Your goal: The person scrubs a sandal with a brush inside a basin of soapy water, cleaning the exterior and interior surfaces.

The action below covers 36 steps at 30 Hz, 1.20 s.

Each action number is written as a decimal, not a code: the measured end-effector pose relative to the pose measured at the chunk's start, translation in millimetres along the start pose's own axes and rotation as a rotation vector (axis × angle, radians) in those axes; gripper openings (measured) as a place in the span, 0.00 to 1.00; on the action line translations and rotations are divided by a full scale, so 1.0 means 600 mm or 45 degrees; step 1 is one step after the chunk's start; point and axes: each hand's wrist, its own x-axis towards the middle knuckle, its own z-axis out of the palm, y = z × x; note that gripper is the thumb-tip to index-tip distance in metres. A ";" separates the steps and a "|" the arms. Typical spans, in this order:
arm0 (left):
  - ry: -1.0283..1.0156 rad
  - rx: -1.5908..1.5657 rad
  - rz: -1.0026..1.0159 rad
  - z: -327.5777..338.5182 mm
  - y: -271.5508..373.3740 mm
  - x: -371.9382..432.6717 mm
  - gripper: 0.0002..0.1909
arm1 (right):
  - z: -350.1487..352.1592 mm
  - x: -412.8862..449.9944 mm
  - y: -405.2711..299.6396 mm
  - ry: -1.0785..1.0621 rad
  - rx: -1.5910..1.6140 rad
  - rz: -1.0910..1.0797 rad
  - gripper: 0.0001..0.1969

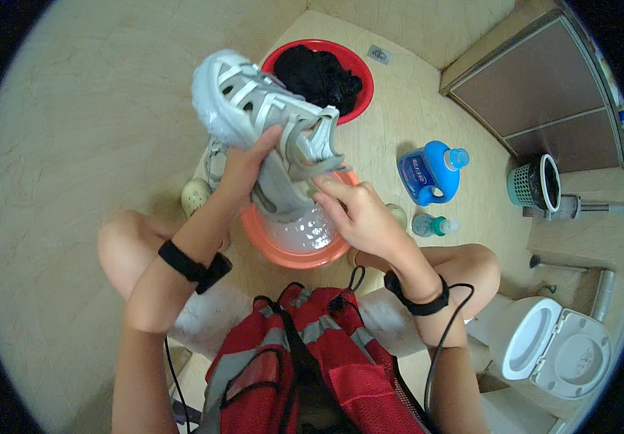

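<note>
A wet light-grey and white sneaker (pixel 274 114) is held up over an orange plastic basin (pixel 296 259), its toe towards the upper left. My left hand (pixel 247 165) grips the shoe along its side, the thumb on the upper. At the heel opening is my right hand (pixel 363 214), with the thumb and index finger at the collar; whether they pinch anything small there is hard to tell. Cloudy, sudsy water (pixel 312 230) lies in the basin below. White laces (pixel 215 160) of what looks like another shoe show behind my left hand.
Beyond the sneaker is a red basin (pixel 369 89) with black cloth (pixel 317 76). On the tiled floor at right stand a blue detergent jug (pixel 420 173) and a small green-capped bottle (pixel 428 225). Farther right are a waste basket (pixel 523 184) and a toilet (pixel 534 339). A floor drain (pixel 379 54) lies behind.
</note>
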 end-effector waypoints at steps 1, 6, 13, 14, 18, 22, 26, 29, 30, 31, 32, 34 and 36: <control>-0.003 0.024 0.017 -0.003 0.008 -0.004 0.28 | -0.006 0.000 -0.005 0.025 0.009 -0.013 0.17; -0.014 0.102 -0.007 -0.063 0.020 0.001 0.27 | -0.091 -0.034 -0.054 -0.370 -0.282 0.127 0.21; -0.093 0.113 -0.153 -0.044 0.017 -0.013 0.23 | -0.055 -0.031 -0.032 -0.213 -0.687 0.118 0.26; -0.093 0.143 -0.166 -0.039 0.019 -0.018 0.22 | -0.044 -0.025 -0.032 -0.115 -0.747 0.111 0.25; -0.142 0.296 -0.118 0.012 0.002 -0.032 0.20 | -0.007 0.014 -0.011 0.043 -0.811 0.096 0.18; -0.081 0.144 -0.266 0.049 0.012 -0.041 0.19 | 0.008 0.035 0.012 0.172 -0.755 0.108 0.05; -0.081 -0.058 -0.308 0.027 0.022 -0.036 0.19 | -0.023 0.003 -0.007 0.146 -0.332 -0.014 0.07; -0.054 0.010 -0.204 0.011 0.015 -0.046 0.20 | -0.039 -0.019 -0.011 -0.171 -0.241 0.167 0.08; -0.089 0.001 -0.275 -0.006 0.000 -0.036 0.23 | -0.047 -0.024 -0.010 -0.233 -0.232 0.129 0.07; -0.107 0.003 -0.358 -0.023 -0.008 -0.032 0.26 | -0.046 -0.027 -0.009 -0.232 -0.213 0.132 0.07; -0.097 0.015 -0.369 -0.037 -0.010 -0.030 0.26 | -0.044 -0.030 -0.009 -0.284 -0.177 0.153 0.09; -0.030 -0.042 -0.455 -0.048 -0.014 -0.026 0.28 | -0.042 -0.043 -0.005 -0.344 -0.147 0.182 0.12; 0.042 -0.088 -0.536 -0.058 -0.010 -0.023 0.29 | -0.033 -0.063 -0.001 -0.424 -0.267 0.187 0.20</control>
